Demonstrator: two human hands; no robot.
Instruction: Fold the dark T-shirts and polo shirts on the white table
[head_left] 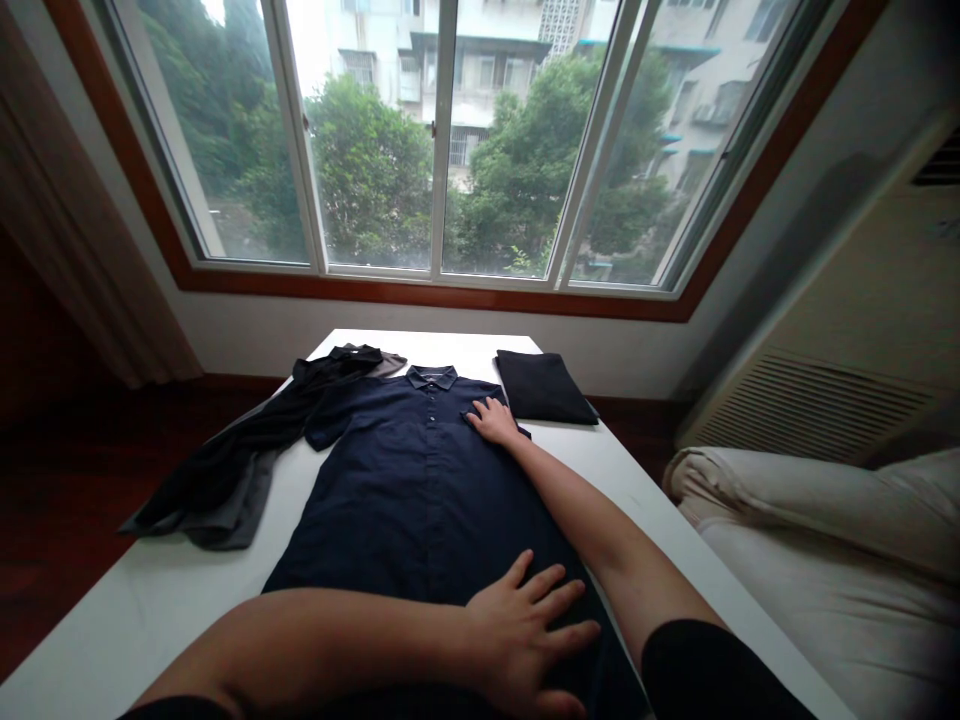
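A dark navy short-sleeved shirt (397,490) lies front side up on the white table (120,600), its collar toward the window and its front buttoned. My left hand (529,630) rests on the lower right part of the shirt, palm down with the fingers spread. Further up, my right hand (495,420) lies on the shirt near its right sleeve, fingers apart. A small fold of cloth shows by the right fingertips; whether they hold it is unclear. My left forearm covers part of the shirt's lower end.
A folded black garment (546,388) lies at the table's far right. Black and grey clothes (247,450) are heaped along the left edge, partly hanging over it. A pale cushioned seat (817,540) stands right of the table. Beyond the far edge are a wall and window (439,150).
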